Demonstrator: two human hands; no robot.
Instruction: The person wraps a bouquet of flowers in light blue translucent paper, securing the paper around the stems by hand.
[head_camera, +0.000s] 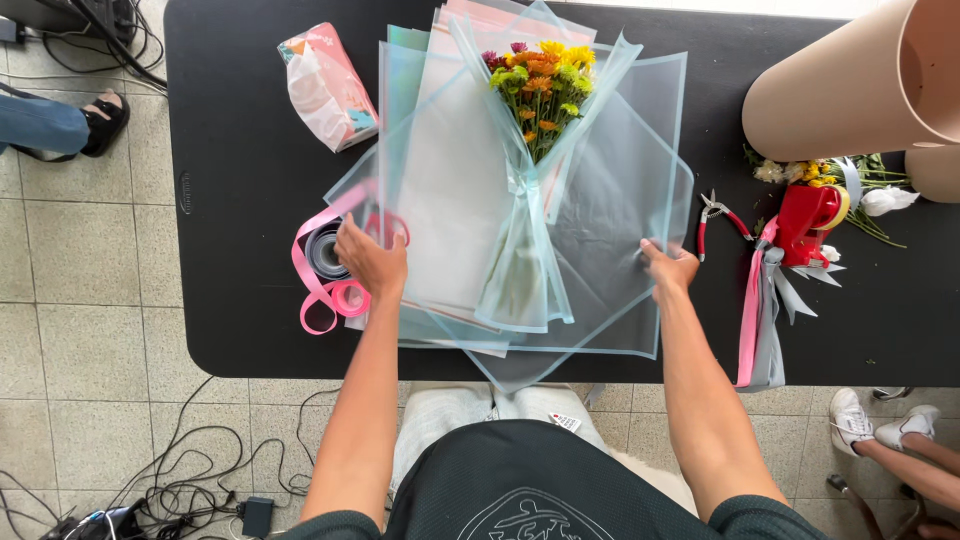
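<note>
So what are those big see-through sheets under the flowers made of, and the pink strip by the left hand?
The wrapping sheets look like thin frosted plastic film with a pale blue tint: the dark table shows through them, and their edges stay crisp. The pink ribbon seems to be satin-like fabric or plastic; it curls in smooth, slightly shiny loops. The picture leaves open which.

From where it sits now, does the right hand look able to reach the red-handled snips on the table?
Probably yes: the right hand rests on the wrapping sheets' edge, and the red-handled snips lie just beyond on bare black table, nothing between.
</note>
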